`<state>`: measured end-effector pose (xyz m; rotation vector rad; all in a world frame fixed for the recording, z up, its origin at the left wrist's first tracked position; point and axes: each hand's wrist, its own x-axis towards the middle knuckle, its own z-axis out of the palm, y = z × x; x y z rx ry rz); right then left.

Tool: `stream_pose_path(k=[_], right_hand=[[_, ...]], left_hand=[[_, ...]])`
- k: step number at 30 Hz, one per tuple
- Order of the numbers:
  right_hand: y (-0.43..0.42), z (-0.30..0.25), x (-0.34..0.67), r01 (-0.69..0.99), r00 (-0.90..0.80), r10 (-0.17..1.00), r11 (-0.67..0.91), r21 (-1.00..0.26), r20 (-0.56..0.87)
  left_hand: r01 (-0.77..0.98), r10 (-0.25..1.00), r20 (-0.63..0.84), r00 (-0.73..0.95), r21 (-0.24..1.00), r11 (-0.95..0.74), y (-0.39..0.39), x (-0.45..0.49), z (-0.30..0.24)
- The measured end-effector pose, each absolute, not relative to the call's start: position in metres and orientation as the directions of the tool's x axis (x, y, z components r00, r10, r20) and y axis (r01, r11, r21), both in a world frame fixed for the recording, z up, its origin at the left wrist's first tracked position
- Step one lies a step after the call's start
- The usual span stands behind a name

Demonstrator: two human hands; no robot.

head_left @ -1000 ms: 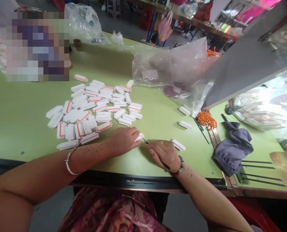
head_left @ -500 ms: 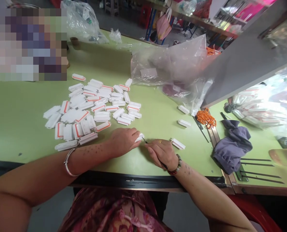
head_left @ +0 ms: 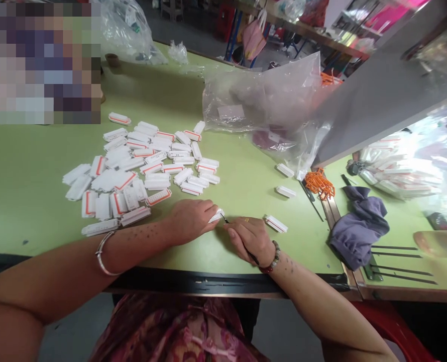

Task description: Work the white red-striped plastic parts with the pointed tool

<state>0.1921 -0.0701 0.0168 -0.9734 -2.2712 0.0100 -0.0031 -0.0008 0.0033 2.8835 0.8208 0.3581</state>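
While your left hand (head_left: 189,221) pinches a small white plastic tag (head_left: 216,216) in its fingertips, your right hand (head_left: 250,240) is closed around a thin black pick (head_left: 224,219), whose tip meets the end of the tag right beside those fingers. Exactly where the tip lands is hard to tell, as the tag is small and partly covered. Both hands rest low on the green worktable (head_left: 27,211), close together. Main hazard: the tip could skid off the smooth plastic and jab your left fingers, which sit directly beside the contact point. Pressing too hard or at a bad angle could crack the tag, or make it spring from your pinch. If it flew left, it could land among the heap of white tags (head_left: 148,166) and get mixed in. Your left forearm lies just below that heap, so any drag of the arm or the metal bangle (head_left: 102,254) could catch the nearest tags and scatter them. A loose tag (head_left: 275,224) sits just beyond your right hand, within reach of a careless sideways move, and could be nudged toward the orange plastic links (head_left: 319,185) and the purple cloth (head_left: 357,226).
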Motion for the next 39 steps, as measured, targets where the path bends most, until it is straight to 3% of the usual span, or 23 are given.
stream_pose_path(k=[8,12,14,17,19,22,27,30,34,39], right_hand=[[-0.067,0.019,0.202,0.599,-0.47,0.631,0.741,-0.303,0.617],[-0.065,0.027,0.222,0.684,-0.4,0.627,0.69,-0.237,0.668],[-0.063,0.031,0.239,0.804,-0.3,0.677,0.558,-0.203,0.672],[-0.057,0.036,0.272,0.959,0.002,0.718,0.197,-0.206,0.696],[-0.053,0.036,0.293,0.978,0.163,0.684,-0.014,-0.21,0.711],[-0.047,0.029,0.316,0.966,0.254,0.716,-0.152,-0.209,0.651],[-0.028,0.009,0.329,0.976,0.204,0.855,-0.14,-0.166,0.476],[-0.009,0.002,0.33,0.987,0.146,0.904,-0.104,-0.125,0.402],[0.01,0.0,0.323,0.991,0.089,0.933,-0.048,-0.125,0.349],[-0.005,0.003,0.288,0.956,-0.144,0.91,0.23,-0.184,0.389]], left_hand=[[0.515,0.554,0.202,0.808,0.217,-0.829,0.004,-0.005,0.002],[0.511,0.543,0.194,0.817,0.192,-0.838,0.004,-0.008,0.004],[0.519,0.537,0.2,0.82,0.137,-0.844,0.005,-0.009,0.005],[0.549,0.54,0.239,0.807,0.031,-0.835,0.011,-0.01,0.006],[0.586,0.558,0.292,0.777,-0.008,-0.811,0.016,-0.01,0.007],[0.623,0.568,0.395,0.722,-0.016,-0.782,0.02,-0.009,0.009],[0.542,0.446,0.54,0.714,-0.024,-0.84,0.013,-0.009,0.011],[0.453,0.368,0.531,0.763,-0.034,-0.891,0.01,-0.008,0.01],[0.408,0.366,0.492,0.79,0.024,-0.913,0.013,-0.009,0.007],[0.362,0.371,0.455,0.81,0.111,-0.926,0.013,-0.01,0.006]])
